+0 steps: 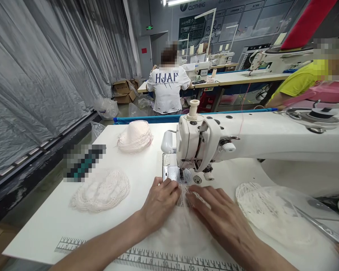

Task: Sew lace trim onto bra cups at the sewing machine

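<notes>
So the white lace fabric (183, 197) was flat on the white table (147, 162), right in front of the presser foot (181, 175) of a white sewing machine (186, 139), with a hand on each side of it. The left hand (162, 199) had its fingers curled and bunched at the fabric's left edge, though I couldn't tell if they really pinched it or just pressed down. The right hand (219, 207) was flatter, fingers stretched out and resting on the lace, not gripped around anything. Off to the left sat a lace stack (101, 190), with a pile of pale pink cups (135, 135) beyond it. Over on the right there was more sheer lace (260, 210), with scissors (319, 224) lying over its edge
</notes>
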`<state>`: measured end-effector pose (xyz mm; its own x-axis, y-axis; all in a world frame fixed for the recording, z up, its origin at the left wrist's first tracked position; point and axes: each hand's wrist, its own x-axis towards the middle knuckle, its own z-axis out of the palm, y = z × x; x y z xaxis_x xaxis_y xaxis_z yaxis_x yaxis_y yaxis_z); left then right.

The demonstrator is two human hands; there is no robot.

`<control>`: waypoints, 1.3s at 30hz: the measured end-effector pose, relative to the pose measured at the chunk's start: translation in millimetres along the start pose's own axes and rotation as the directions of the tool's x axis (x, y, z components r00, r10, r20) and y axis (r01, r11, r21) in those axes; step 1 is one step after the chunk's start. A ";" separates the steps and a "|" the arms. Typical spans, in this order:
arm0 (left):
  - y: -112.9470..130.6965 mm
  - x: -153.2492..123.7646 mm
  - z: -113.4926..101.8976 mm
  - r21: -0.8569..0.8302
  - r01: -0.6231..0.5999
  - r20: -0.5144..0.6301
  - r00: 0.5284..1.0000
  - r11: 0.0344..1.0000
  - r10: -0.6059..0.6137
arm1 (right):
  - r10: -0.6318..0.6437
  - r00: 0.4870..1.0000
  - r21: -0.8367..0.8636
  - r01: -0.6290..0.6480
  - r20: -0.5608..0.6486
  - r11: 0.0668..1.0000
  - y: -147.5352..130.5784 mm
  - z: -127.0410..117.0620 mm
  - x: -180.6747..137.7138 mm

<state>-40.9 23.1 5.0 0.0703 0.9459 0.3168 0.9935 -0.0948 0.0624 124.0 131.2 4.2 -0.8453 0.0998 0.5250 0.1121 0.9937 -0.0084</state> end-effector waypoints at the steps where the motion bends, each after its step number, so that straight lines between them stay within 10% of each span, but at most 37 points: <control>1: -0.2 0.5 -0.7 0.002 0.002 0.015 1.000 1.000 -0.002 | -0.046 0.999 0.025 0.046 -0.001 0.999 -1.5 0.9 0.9; 21: -40.1 43.3 14.7 0.094 -0.004 -0.052 0.999 0.996 0.008 | -0.033 0.999 -0.068 0.034 0.012 0.997 38.7 31.0 18.4; 32: 16.2 -5.3 -9.2 -0.161 -0.066 0.021 0.997 0.985 0.070 | -0.185 0.971 0.338 0.125 0.151 0.933 19.3 -5.8 5.1; 39: 11.2 6.5 3.2 -0.030 -0.004 -0.172 0.985 1.000 -0.001 | -0.053 0.999 0.351 0.054 -0.013 0.935 22.0 8.5 4.5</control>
<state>-28.9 29.2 4.7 0.0529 0.8783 0.4751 0.9901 -0.1080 0.0894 118.3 154.0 -0.9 -0.8430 0.0466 0.5359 -0.1242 0.9524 -0.2783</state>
